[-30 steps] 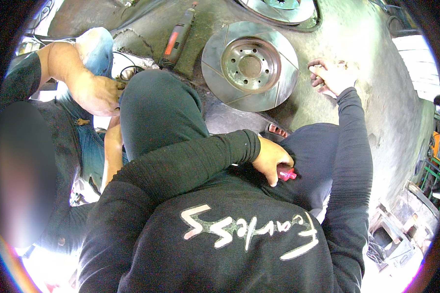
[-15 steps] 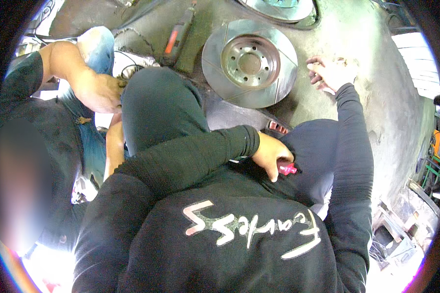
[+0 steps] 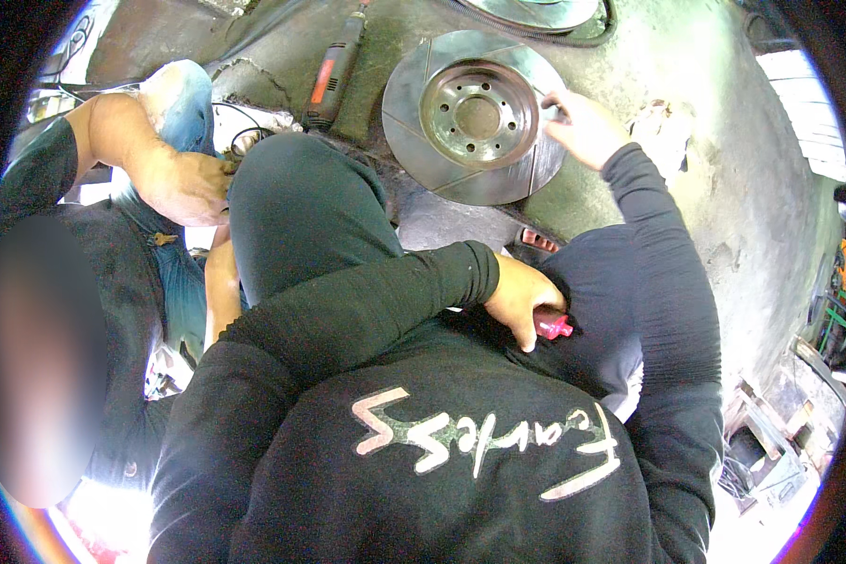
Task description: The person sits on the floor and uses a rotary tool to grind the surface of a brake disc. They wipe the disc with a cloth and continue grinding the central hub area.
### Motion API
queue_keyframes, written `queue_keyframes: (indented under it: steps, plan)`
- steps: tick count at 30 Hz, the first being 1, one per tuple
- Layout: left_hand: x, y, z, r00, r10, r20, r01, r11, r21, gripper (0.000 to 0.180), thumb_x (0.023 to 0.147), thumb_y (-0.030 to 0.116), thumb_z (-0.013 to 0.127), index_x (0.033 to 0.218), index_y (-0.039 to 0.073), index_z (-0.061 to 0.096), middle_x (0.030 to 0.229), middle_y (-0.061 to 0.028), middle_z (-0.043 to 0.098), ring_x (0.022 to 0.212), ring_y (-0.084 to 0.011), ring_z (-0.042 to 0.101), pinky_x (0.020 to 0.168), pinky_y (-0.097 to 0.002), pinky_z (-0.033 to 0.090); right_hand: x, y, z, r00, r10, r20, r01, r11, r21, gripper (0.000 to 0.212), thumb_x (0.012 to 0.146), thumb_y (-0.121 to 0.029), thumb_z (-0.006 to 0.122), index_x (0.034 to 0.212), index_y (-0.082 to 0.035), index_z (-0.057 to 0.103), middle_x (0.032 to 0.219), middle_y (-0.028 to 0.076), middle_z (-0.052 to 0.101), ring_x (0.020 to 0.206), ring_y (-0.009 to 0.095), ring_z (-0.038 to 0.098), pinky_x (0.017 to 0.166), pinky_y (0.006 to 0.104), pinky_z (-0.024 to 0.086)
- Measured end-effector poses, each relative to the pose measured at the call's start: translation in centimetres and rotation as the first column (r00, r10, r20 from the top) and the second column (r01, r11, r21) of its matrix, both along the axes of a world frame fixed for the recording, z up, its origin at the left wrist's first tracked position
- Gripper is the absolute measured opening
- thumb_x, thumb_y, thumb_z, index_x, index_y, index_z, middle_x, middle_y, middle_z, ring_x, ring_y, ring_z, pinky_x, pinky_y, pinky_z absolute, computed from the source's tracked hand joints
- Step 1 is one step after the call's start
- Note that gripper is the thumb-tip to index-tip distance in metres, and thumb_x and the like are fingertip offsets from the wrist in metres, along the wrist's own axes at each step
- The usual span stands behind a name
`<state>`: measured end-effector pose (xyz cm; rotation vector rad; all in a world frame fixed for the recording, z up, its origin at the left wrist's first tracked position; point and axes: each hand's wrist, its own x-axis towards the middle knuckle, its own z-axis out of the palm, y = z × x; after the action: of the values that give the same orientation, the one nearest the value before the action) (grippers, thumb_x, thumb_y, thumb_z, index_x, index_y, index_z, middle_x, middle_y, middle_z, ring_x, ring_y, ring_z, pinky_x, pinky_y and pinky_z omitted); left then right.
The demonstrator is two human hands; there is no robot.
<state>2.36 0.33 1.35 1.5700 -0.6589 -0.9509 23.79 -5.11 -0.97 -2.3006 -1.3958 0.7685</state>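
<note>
Left hand [image 3: 522, 293] holds a pink object [image 3: 555, 326]; right hand [image 3: 583, 129] pinches narrowly over metal disc [image 3: 447, 130], contents unclear. Keep touch light.

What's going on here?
Someone's right hand reaches over the right side of a slotted metal disc; whether it touches is unclear. Their left hand holds a small red object, partly hidden, near their lap. A power tool lies left of the disc, and a co-worker is at the left.

Stained floor [image 3: 738, 202], slotted metal disc [image 3: 477, 117], power tool [image 3: 335, 77], second disc [image 3: 540, 11]
</note>
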Motion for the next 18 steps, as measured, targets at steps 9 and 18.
queue_keyframes:
  steps: [9,18]
  plan:
    - [0.1,0.4,0.4,0.999,-0.023,0.028,0.021,0.998,0.063,0.061,0.071,0.036,0.077,0.120,0.005,0.058,0.104,-0.0202,0.067,0.097,-0.0370,0.063,0.088,-0.0436,0.048,-8.6,5.4,-0.8,0.864,0.400,0.305,-0.347,0.913,-0.214,0.055,0.089,-0.058,0.052,0.132,-0.024,0.057,0.116,0.017,0.058,0.112,0.033,0.055,0.093,0.0526,0.041]
    - [0.4,0.4,0.8,0.999,-0.008,0.038,0.005,0.997,0.078,0.051,0.071,0.037,0.075,0.109,0.006,0.060,0.096,-0.0211,0.067,0.093,-0.0395,0.064,0.084,-0.0469,0.049,-7.6,6.6,-2.6,0.890,0.357,0.284,-0.277,0.918,-0.284,0.073,0.085,-0.077,0.038,0.138,-0.029,0.053,0.118,0.016,0.057,0.111,0.031,0.053,0.088,0.0509,0.035]
